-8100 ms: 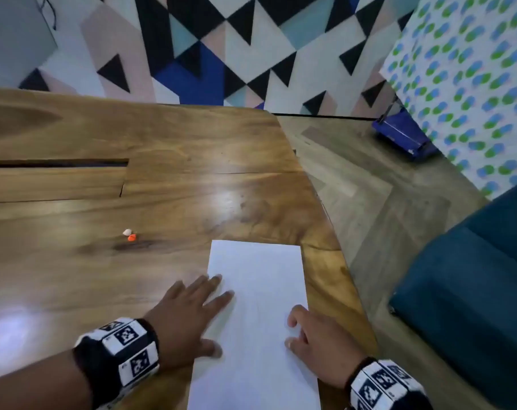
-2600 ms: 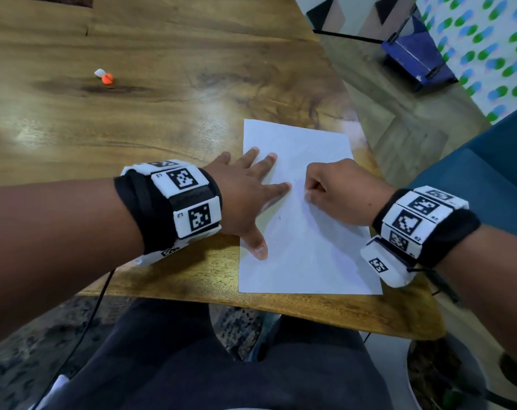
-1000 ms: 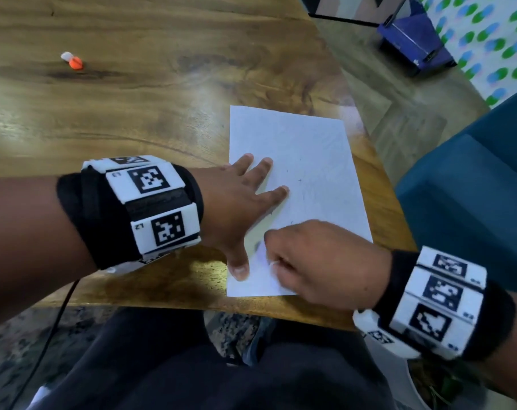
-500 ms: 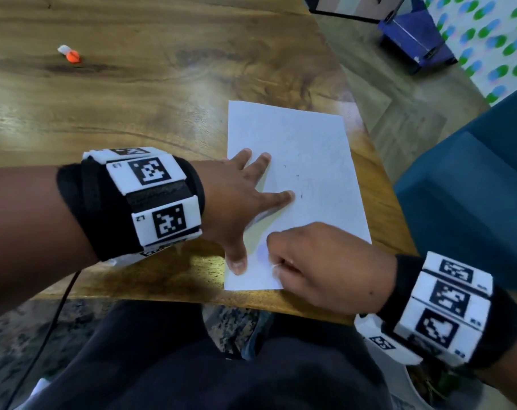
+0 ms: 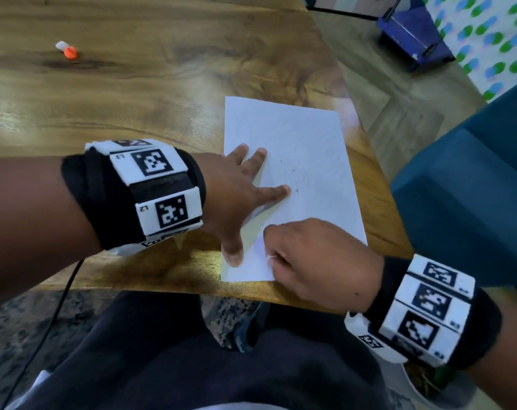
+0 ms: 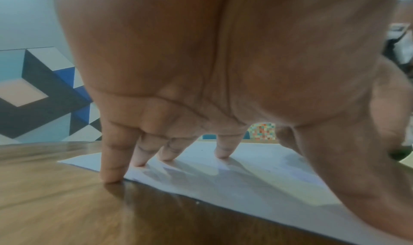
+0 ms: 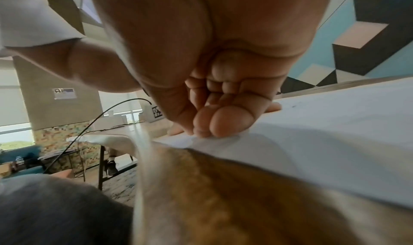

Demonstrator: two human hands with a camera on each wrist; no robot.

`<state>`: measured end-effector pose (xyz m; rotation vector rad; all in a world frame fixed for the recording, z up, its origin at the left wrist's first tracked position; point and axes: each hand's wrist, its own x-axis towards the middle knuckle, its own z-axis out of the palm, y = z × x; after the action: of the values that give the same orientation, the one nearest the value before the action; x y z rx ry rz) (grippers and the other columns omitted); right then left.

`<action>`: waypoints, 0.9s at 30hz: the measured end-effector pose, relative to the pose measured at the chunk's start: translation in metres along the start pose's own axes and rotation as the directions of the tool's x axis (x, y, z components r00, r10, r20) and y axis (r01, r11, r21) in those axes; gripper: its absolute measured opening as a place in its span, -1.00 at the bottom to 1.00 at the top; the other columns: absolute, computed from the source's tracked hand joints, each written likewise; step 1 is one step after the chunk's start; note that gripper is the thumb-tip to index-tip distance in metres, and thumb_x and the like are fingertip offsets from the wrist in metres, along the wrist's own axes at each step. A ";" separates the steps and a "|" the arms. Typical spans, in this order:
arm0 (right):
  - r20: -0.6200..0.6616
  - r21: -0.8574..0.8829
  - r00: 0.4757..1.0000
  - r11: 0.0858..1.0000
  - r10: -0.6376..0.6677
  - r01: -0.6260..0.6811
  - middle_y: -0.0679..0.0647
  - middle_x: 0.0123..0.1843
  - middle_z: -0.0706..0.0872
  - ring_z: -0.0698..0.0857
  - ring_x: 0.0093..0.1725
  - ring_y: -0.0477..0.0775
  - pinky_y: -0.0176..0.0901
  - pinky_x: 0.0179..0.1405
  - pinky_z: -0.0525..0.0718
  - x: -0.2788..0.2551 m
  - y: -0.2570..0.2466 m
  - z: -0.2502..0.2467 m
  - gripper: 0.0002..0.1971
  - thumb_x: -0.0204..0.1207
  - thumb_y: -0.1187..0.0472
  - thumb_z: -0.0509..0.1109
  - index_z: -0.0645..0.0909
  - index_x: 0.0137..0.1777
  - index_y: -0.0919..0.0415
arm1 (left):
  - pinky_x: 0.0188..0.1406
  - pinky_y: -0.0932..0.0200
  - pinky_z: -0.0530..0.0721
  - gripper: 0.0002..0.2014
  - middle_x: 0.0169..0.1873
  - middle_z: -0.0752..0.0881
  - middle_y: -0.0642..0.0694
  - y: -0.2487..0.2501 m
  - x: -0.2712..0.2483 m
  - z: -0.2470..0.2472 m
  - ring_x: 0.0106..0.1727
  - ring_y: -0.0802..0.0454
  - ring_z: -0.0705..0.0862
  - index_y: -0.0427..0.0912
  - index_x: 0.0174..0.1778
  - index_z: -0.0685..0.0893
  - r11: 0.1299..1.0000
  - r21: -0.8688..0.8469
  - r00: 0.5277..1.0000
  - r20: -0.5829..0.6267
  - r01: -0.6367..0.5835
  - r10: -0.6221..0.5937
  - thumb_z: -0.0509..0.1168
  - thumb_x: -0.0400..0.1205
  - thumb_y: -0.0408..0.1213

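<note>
A white sheet of paper [image 5: 304, 149] lies flat near the right front corner of the wooden table [image 5: 133, 99]. It carries faint pencil marks. My left hand [image 5: 236, 199] presses on the sheet's left part with straight, spread fingers. In the left wrist view its fingertips [image 6: 221, 153] stand on the paper [image 6: 257, 169], and the little finger touches bare wood beside the edge. My right hand [image 5: 310, 261] is curled into a fist at the sheet's near left corner. Thumb and index tips [image 7: 223, 126] press down together on the paper [image 7: 335, 125]; I see nothing between them.
A small orange and white object [image 5: 67, 50] lies on the table at the far left. A teal armchair [image 5: 473, 187] stands close to the table's right edge, with a blue box [image 5: 411, 34] on the floor beyond. A black cable [image 5: 64, 294] hangs below the front edge, above my lap.
My right fist has slid from the middle of the sheet down to its near left corner and has barely moved over the last second. My left hand stays pressed on the paper.
</note>
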<state>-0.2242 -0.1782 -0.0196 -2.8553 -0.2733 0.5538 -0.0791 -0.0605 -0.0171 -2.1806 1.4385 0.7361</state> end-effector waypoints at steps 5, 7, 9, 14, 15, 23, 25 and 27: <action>-0.113 0.029 0.970 0.976 0.216 -0.214 0.00 -0.26 0.68 0.64 -0.25 0.09 0.11 -0.20 0.69 0.014 0.052 -0.021 -0.87 0.62 0.09 0.26 0.53 -0.13 0.10 | 0.72 -0.38 0.06 0.35 0.69 -0.51 -0.31 0.003 -0.004 -0.005 0.75 -0.33 -0.38 0.27 0.72 -0.41 0.999 0.048 1.000 -0.021 -0.015 0.017 0.51 0.33 0.42; -0.168 0.040 0.949 0.963 0.268 -0.265 0.01 -0.30 0.69 0.67 -0.26 0.09 0.10 -0.22 0.70 0.019 0.067 -0.023 -0.88 0.58 0.11 0.29 0.56 -0.15 0.10 | 0.73 -0.34 0.08 0.35 0.69 -0.54 -0.21 0.005 -0.005 -0.006 0.75 -0.28 -0.42 0.17 0.75 -0.37 0.998 0.049 0.998 -0.030 -0.045 0.047 0.54 0.35 0.36; -0.182 0.025 0.944 0.961 0.276 -0.276 0.01 -0.31 0.70 0.67 -0.26 0.09 0.11 -0.22 0.71 0.020 0.070 -0.023 -0.87 0.58 0.11 0.30 0.57 -0.16 0.11 | 0.71 -0.31 0.20 0.35 0.71 -0.52 -0.12 0.006 -0.005 -0.005 0.76 -0.19 -0.41 0.09 0.77 -0.36 0.998 0.012 0.998 -0.018 -0.065 0.065 0.56 0.38 0.29; -0.083 -0.026 0.988 0.990 0.133 -0.135 -0.01 -0.19 0.67 0.64 -0.18 0.12 0.09 -0.17 0.65 -0.001 0.026 -0.010 -0.85 0.67 0.06 0.21 0.51 -0.07 0.09 | 0.69 -0.33 0.23 0.40 0.72 -0.50 -0.08 0.009 -0.004 -0.002 0.76 -0.18 -0.41 0.04 0.76 -0.39 0.998 0.000 0.998 -0.008 -0.066 0.066 0.48 0.33 0.45; -0.055 -0.024 0.996 0.997 0.076 -0.077 -0.03 -0.20 0.64 0.60 -0.21 0.12 0.10 -0.18 0.63 -0.006 0.012 -0.004 -0.86 0.66 0.06 0.21 0.46 -0.09 0.07 | 0.69 -0.33 0.22 0.40 0.72 -0.50 -0.09 0.010 -0.003 -0.002 0.75 -0.21 -0.41 0.03 0.76 -0.40 0.998 0.007 0.998 -0.007 -0.067 0.067 0.47 0.32 0.47; -0.121 0.049 0.958 0.965 0.261 -0.257 -0.01 -0.24 0.71 0.68 -0.22 0.07 0.09 -0.19 0.71 0.002 0.053 -0.018 -0.90 0.63 0.07 0.29 0.57 -0.09 0.04 | 0.70 -0.36 0.16 0.38 0.73 -0.48 -0.15 0.014 -0.001 0.000 0.75 -0.28 -0.39 0.32 0.72 -0.38 0.996 -0.060 0.997 -0.044 -0.070 0.067 0.56 0.28 0.39; -0.165 0.050 0.938 0.952 0.305 -0.301 -0.01 -0.25 0.73 0.69 -0.20 0.07 0.08 -0.18 0.71 0.005 0.071 -0.024 -0.90 0.61 0.09 0.33 0.60 -0.11 0.07 | 0.68 -0.38 0.16 0.36 0.72 -0.49 -0.17 0.018 0.000 -0.002 0.75 -0.30 -0.39 0.33 0.72 -0.37 0.996 -0.065 0.998 -0.042 -0.056 0.053 0.55 0.29 0.41; -0.165 0.027 0.938 0.952 0.306 -0.306 -0.01 -0.25 0.73 0.69 -0.18 0.08 0.05 -0.18 0.70 0.005 0.071 -0.025 -0.89 0.62 0.09 0.32 0.60 -0.10 0.09 | 0.70 -0.38 0.13 0.36 0.71 -0.50 -0.21 0.019 0.002 -0.002 0.75 -0.35 -0.37 0.30 0.73 -0.37 0.997 -0.052 0.998 -0.040 -0.055 0.053 0.53 0.29 0.43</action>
<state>-0.1998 -0.2497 -0.0163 -2.9383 0.2042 0.3612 -0.0959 -0.0702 -0.0172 -2.2147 1.5184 0.7632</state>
